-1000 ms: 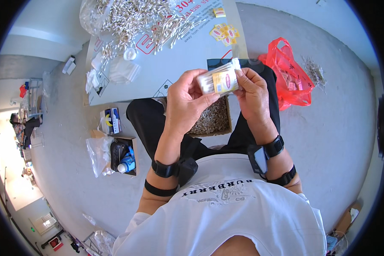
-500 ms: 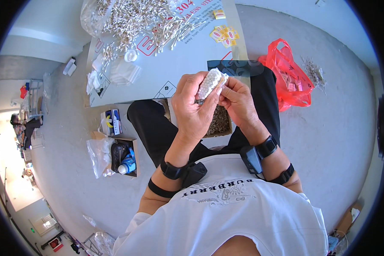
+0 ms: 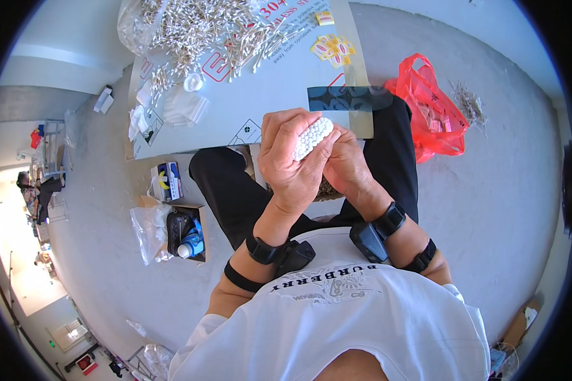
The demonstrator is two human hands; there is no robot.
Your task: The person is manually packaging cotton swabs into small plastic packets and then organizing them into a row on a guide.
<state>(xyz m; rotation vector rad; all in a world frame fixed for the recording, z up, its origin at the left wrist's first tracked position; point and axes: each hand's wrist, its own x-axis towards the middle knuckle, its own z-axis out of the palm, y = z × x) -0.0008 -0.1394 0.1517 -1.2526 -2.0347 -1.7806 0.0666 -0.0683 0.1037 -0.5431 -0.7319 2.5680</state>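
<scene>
A tight bundle of cotton swabs (image 3: 312,138) sits between my hands above my lap, its white tips packed together and facing up. My left hand (image 3: 287,155) is wrapped round the bundle, fingers along its far side and thumb on the near side. From the right, the bent fingers of my right hand (image 3: 349,162) press against the bundle's side; their tips are partly hidden behind my left thumb. Beyond my hands, loose cotton swabs (image 3: 190,32) lie heaped on the film-covered table (image 3: 235,105). Yellow labels (image 3: 333,49) lie at its far right.
Clear plastic bags (image 3: 185,108) and a white round piece (image 3: 193,82) lie on the table's left part. A dark see-through strip (image 3: 340,99) lies at its right edge. A red plastic bag (image 3: 448,147) stands on the floor at right; a box with a blue bottle (image 3: 192,244) at left.
The bundle has tilted and come slightly nearer, its tips now facing up more fully. My right hand has shifted nearer and closed in against its side.
</scene>
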